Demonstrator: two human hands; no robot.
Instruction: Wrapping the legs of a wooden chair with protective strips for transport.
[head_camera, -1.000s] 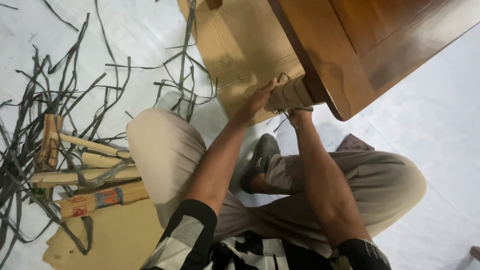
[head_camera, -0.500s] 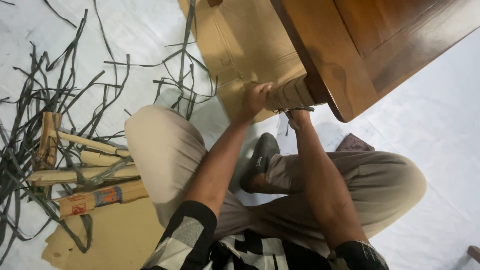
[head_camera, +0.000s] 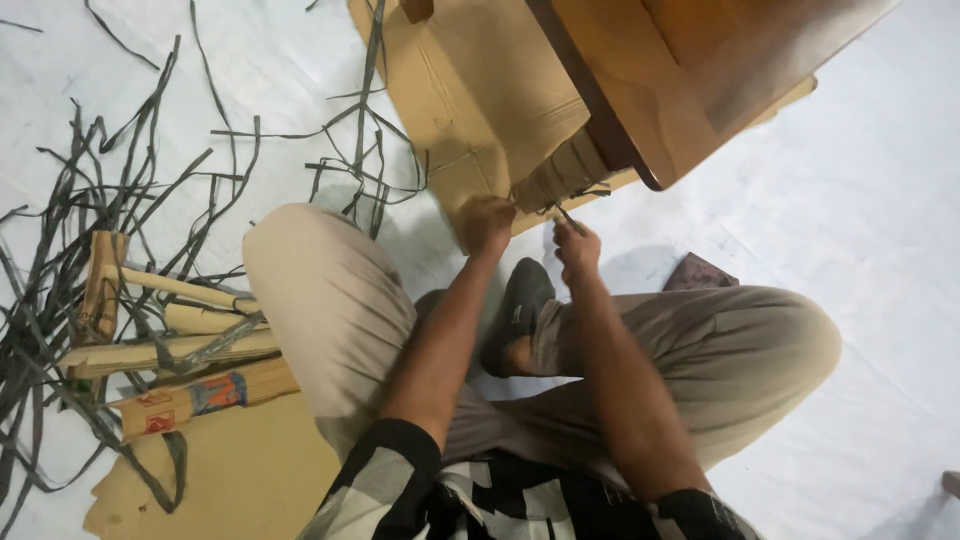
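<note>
The wooden table top (head_camera: 690, 90) overhangs just above both hands. To their left lies flat cardboard (head_camera: 470, 90); bare white floor (head_camera: 850, 220) opens rightward.

White sheeted floor (head_camera: 860, 220), dark strap offcuts (head_camera: 90, 200), flattened cardboard (head_camera: 470, 90).

The cardboard wrap (head_camera: 568, 172) is a tan, ribbed sleeve bound around the leg of the wooden table (head_camera: 640, 90), which stands tilted over a flat sheet of brown cardboard (head_camera: 470, 90) on the white floor. A thin dark strap (head_camera: 580, 192) runs across the wrap's lower end, with loose ends hanging off it. The left hand (head_camera: 487, 222) pinches at the wrap's lower edge, and the right hand (head_camera: 577, 243) grips a strap end just beside it.
</note>
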